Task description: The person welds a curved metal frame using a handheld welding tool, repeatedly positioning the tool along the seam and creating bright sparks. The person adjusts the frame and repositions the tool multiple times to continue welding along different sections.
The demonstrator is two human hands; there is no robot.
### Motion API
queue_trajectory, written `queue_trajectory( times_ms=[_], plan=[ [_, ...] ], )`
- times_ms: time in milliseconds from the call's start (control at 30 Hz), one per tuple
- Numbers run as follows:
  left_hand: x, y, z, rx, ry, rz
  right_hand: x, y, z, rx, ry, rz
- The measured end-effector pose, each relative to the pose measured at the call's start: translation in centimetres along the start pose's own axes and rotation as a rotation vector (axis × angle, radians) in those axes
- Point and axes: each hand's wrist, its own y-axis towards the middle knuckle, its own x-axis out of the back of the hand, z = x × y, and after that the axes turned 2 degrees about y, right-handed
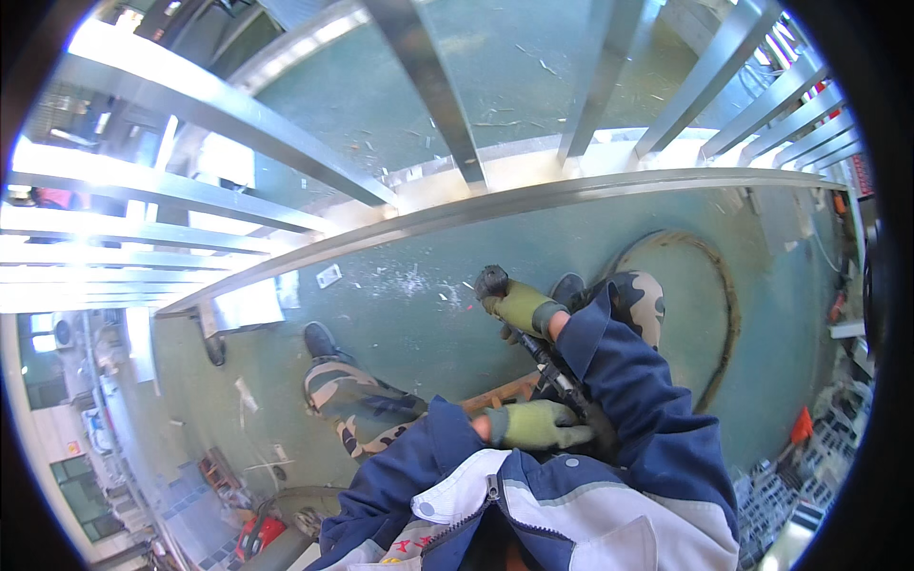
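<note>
My right hand (526, 308), in a yellow-green work glove, is closed around the upper end of a long black tool (564, 379). A dark, rounded head (491, 281) sticks out past the fingers. The tool slants down toward my lap, and its exact kind is hard to make out. My left hand (538, 425), gloved alike, is low in front of my jacket. Its fingers bend against the tool's dark lower part (600, 433), and their undersides are hidden. An orange-brown bar (500, 392) runs behind the left hand between my legs.
A silvery metal frame with parallel bars (495, 197) stretches across in front of me. A brown hose (733, 324) loops over the green floor (400, 276) on the right. White grid-like pieces (809, 476) are piled at lower right, and a red object (259, 536) is at lower left.
</note>
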Motion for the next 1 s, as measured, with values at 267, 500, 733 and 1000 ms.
queue_trajectory(
  times_ms=[267,500,733,1000],
  plan=[
    [19.3,-4.1,-0.4,-0.269,-0.077,-1.346,-0.5,-2.6,-0.1,0.158,-0.091,-0.070],
    [25.7,-1.4,0.7,-0.109,0.624,-1.368,0.7,-2.0,-1.9,0.164,-0.147,-0.199],
    [25.5,-0.4,0.2,-0.137,0.606,-1.432,0.4,-0.4,-3.8,0.231,-0.213,-0.248],
    [25.9,-1.6,0.1,-0.132,0.550,-1.363,1.9,-4.2,-1.3,0.101,0.011,-0.144]
  ],
)
